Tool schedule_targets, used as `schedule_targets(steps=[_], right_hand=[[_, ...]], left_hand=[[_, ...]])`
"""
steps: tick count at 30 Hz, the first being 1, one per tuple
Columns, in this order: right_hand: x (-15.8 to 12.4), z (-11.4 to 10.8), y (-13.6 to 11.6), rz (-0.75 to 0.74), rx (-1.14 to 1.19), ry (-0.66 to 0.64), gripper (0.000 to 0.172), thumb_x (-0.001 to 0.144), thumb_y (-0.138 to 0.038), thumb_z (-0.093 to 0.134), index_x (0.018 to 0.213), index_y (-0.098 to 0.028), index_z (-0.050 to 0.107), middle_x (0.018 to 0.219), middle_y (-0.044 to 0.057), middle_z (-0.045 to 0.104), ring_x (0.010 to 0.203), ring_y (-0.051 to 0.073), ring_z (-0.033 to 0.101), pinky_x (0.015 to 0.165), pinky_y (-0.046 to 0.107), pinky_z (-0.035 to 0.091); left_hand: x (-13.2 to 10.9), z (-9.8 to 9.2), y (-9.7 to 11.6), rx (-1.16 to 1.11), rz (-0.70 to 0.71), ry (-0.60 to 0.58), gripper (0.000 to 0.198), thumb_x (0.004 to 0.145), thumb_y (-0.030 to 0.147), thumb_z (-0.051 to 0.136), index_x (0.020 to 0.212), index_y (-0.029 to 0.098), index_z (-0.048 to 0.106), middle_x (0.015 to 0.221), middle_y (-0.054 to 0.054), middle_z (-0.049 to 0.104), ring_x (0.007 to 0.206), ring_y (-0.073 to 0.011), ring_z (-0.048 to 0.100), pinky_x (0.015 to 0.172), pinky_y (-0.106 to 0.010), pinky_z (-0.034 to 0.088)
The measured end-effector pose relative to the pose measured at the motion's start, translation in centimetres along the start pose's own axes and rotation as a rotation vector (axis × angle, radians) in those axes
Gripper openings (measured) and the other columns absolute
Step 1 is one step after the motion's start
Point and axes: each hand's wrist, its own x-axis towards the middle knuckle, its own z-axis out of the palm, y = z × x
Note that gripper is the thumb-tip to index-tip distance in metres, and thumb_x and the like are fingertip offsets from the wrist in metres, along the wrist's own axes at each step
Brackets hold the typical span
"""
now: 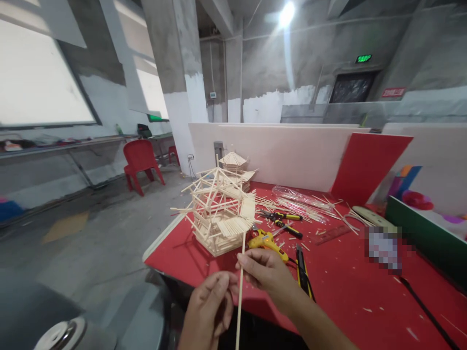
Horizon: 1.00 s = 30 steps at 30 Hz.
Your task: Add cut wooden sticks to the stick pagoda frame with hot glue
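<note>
A long thin wooden stick (241, 287) stands nearly upright in front of me. My left hand (208, 308) pinches its lower part and my right hand (265, 274) pinches it higher up, both closed on it. The stick's top end reaches the roof slats of a wooden stick model house (219, 211) that stands on the red table (357, 296) just beyond my hands. A smaller stick model (235, 163) sits behind it.
A yellow glue gun (266, 241), yellow-handled pliers (282, 221), a utility knife (302, 272), a ruler (330, 234), loose sticks and a plastic bag (297, 199) lie on the table. White and red boards (365, 165) back it. A red chair (140, 163) stands at left.
</note>
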Motion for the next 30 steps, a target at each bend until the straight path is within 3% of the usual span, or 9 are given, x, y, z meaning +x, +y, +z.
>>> schedule_targets(steps=[3,6,8,10,12,15,21,25,30], right_hand=[[0.7,0.8,0.8,-0.043,-0.072,-0.025,0.046,0.083,-0.057,0.065,0.064,-0.015,0.061,0.051,-0.005,0.049,0.047,0.006,0.041,0.048,0.019,0.033],[0.9,1.4,1.3,-0.095,-0.135,-0.009,0.043,0.089,-0.052,0.059,0.064,-0.016,0.061,0.057,-0.002,0.056,0.053,0.009,0.05,0.053,0.022,0.04],[0.5,1.4,1.5,-0.242,-0.27,0.08,0.029,0.092,-0.041,0.057,0.078,-0.018,0.067,0.07,0.0,0.063,0.066,0.012,0.058,0.062,0.023,0.045],[-0.2,1.2,1.8,-0.493,-0.486,0.179,0.014,0.092,-0.026,0.057,0.099,-0.021,0.068,0.083,0.003,0.067,0.075,0.013,0.061,0.067,0.023,0.048],[-1.0,0.9,2.1,-0.736,-0.676,0.21,0.029,0.089,-0.013,0.056,0.115,-0.022,0.064,0.087,0.004,0.066,0.074,0.014,0.062,0.065,0.023,0.049],[-1.8,0.5,2.6,-0.931,-0.806,0.154,0.047,0.082,-0.002,0.053,0.125,-0.02,0.059,0.085,0.005,0.062,0.07,0.013,0.06,0.06,0.023,0.049],[-1.4,0.2,2.8,-1.013,-0.986,0.086,0.043,0.08,-0.004,0.055,0.12,-0.019,0.061,0.082,0.005,0.062,0.064,0.012,0.053,0.051,0.021,0.043],[-1.1,0.4,2.5,-1.03,-0.982,0.081,0.037,0.081,-0.004,0.054,0.114,-0.018,0.061,0.081,0.005,0.063,0.065,0.013,0.053,0.053,0.022,0.044],[-1.2,0.4,2.2,-1.041,-0.957,0.069,0.034,0.081,-0.004,0.053,0.11,-0.018,0.061,0.082,0.005,0.063,0.067,0.013,0.054,0.054,0.022,0.044]], left_hand=[[0.5,0.1,0.6,-0.081,-0.169,-0.063,0.04,0.066,0.052,0.081,0.071,0.014,0.069,0.05,0.002,0.059,0.031,0.0003,0.034,0.032,-0.012,0.017],[0.9,0.6,0.8,-0.192,-0.231,-0.025,0.037,0.06,0.043,0.088,0.069,0.014,0.068,0.053,0.001,0.064,0.031,-0.001,0.042,0.032,-0.011,0.026],[1.3,0.6,1.1,-0.253,-0.226,-0.002,0.035,0.06,0.041,0.089,0.07,0.014,0.069,0.05,0.002,0.062,0.033,-0.0028,0.047,0.033,-0.011,0.032],[1.7,0.5,1.3,-0.283,-0.208,-0.003,0.034,0.061,0.04,0.088,0.07,0.014,0.068,0.049,0.002,0.062,0.033,-0.0039,0.049,0.032,-0.012,0.032],[2.2,0.3,1.5,-0.304,-0.205,-0.022,0.033,0.062,0.039,0.087,0.069,0.014,0.068,0.05,0.001,0.062,0.032,-0.0044,0.048,0.03,-0.013,0.03],[2.7,0.1,1.6,-0.323,-0.215,-0.041,0.029,0.065,0.037,0.086,0.069,0.014,0.068,0.05,0.002,0.061,0.033,-0.0044,0.048,0.03,-0.013,0.03],[3.4,-0.2,1.2,-0.344,-0.213,-0.013,0.031,0.065,0.038,0.086,0.077,0.014,0.071,0.054,0.003,0.06,0.038,-0.0039,0.048,0.037,-0.014,0.036],[3.4,-0.4,1.2,-0.375,-0.248,-0.022,0.03,0.066,0.037,0.086,0.079,0.014,0.071,0.061,0.001,0.063,0.047,-0.0052,0.056,0.043,-0.014,0.04],[3.4,-0.3,1.1,-0.349,-0.251,-0.025,0.031,0.067,0.039,0.085,0.08,0.014,0.071,0.059,0.002,0.061,0.044,-0.0037,0.052,0.045,-0.014,0.04]])
